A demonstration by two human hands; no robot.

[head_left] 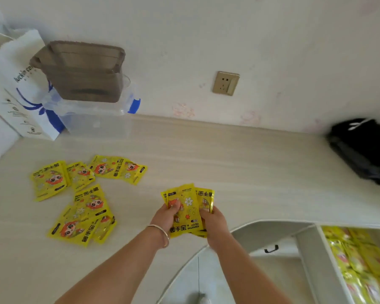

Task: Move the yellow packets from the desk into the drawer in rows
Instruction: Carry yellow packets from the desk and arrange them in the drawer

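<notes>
A pale wood-grain counter (228, 163) is carrying loose yellow packets (83, 194), lying scattered and overlapping toward nine o'clock. A clear plastic box (97, 123) and a white paper bag (24, 102) are sitting at ten o'clock, and a black bag (364, 148) is resting at two o'clock.

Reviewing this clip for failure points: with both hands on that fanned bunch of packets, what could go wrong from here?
1. The held packets are fanned unevenly between the left hand and right hand, so one may slip out on the way to the drawer.
2. The drawer already holds packed rows; a loose bunch could disturb them.
3. The loose packets overlap on the desk, so some might get missed.
</notes>
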